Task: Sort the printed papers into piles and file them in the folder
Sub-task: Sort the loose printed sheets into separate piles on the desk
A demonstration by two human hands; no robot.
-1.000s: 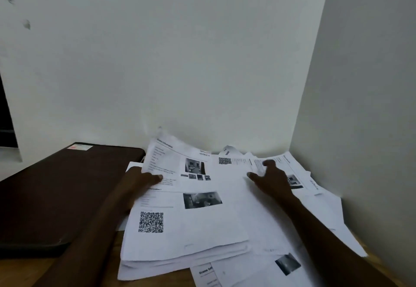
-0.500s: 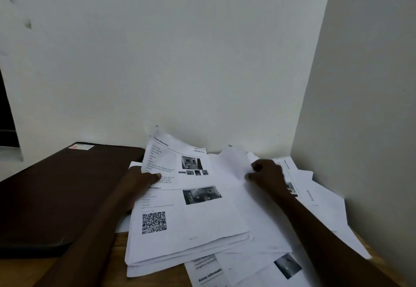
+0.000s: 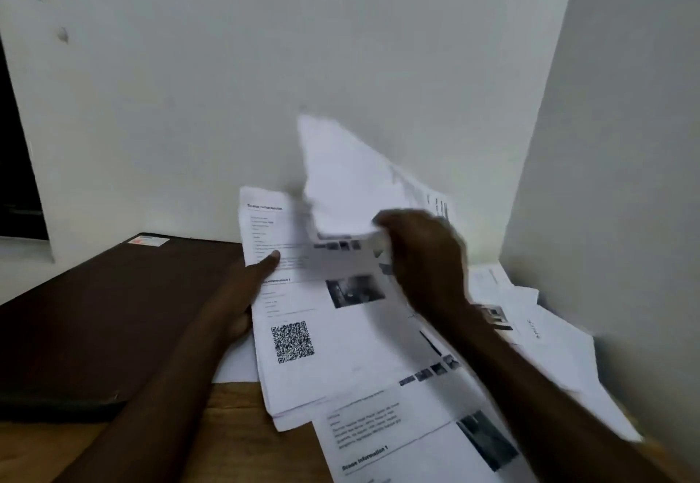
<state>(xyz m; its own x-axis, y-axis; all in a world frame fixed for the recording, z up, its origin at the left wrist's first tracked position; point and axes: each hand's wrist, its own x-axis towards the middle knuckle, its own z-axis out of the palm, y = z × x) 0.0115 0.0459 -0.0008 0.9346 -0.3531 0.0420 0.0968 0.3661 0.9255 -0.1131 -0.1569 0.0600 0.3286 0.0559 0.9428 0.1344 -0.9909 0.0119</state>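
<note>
- A blurred sheet (image 3: 341,179) is being pinched above the right grip (image 3: 428,259).
- The paper stack (image 3: 341,350) is being clasped at its left edge by the left grip (image 3: 242,293).

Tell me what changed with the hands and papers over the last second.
The right hand, flat on the scattered sheets a second ago, has gripped a sheet and lifted it up and leftward over the stack; it now stands tilted and blurred. The left hand kept holding the stack's left edge, and the dark folder stayed put.

Folder (image 3: 113,312) left, walls (image 3: 303,46) behind and right.
</note>
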